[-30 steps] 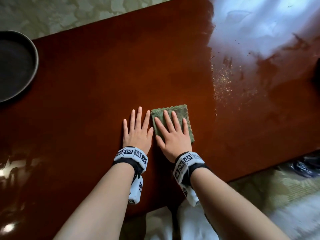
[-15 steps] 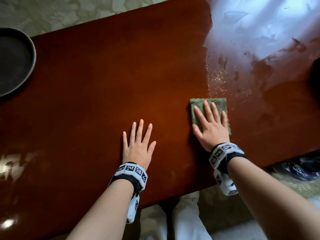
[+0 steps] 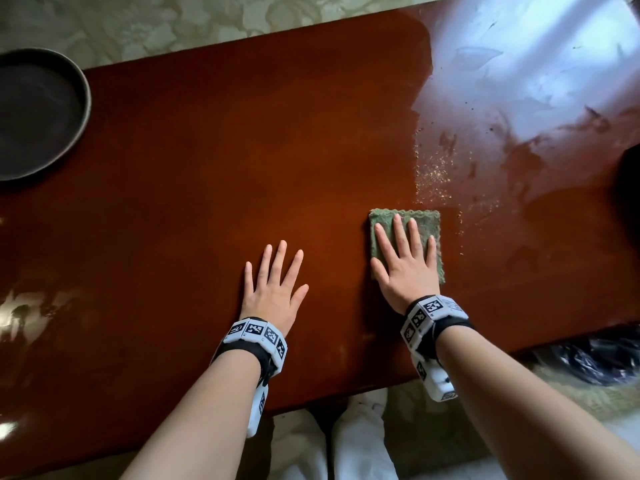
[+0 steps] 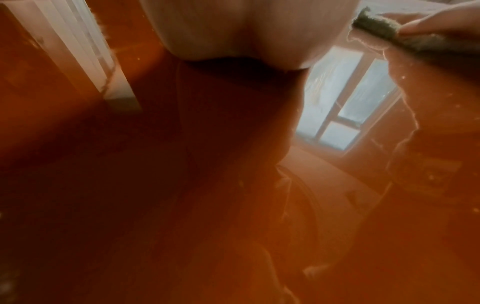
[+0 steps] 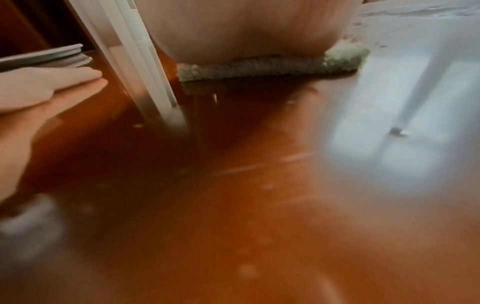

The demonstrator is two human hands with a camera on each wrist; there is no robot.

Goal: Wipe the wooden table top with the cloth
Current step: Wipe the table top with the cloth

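A folded green cloth (image 3: 425, 224) lies on the glossy red-brown wooden table top (image 3: 242, 133). My right hand (image 3: 406, 268) presses flat on it, fingers straight and spread. Just beyond the cloth lies a scatter of pale crumbs (image 3: 433, 173). My left hand (image 3: 273, 289) rests flat on the bare wood to the left of the cloth, apart from it. In the right wrist view the cloth's edge (image 5: 272, 66) shows under my palm, and the left hand (image 5: 52, 82) lies flat at the left. The left wrist view catches the cloth (image 4: 376, 26) at top right.
A dark round bowl (image 3: 34, 112) stands at the table's far left. A dark object (image 3: 629, 188) sits at the right edge. The far right of the top is smeared under window glare. A black plastic bag (image 3: 595, 358) lies on the floor past the near edge.
My right hand slid the cloth to the right, away from the left hand, to just below the crumbs. Over the last half second it barely shifted. The left hand stayed flat on the wood.
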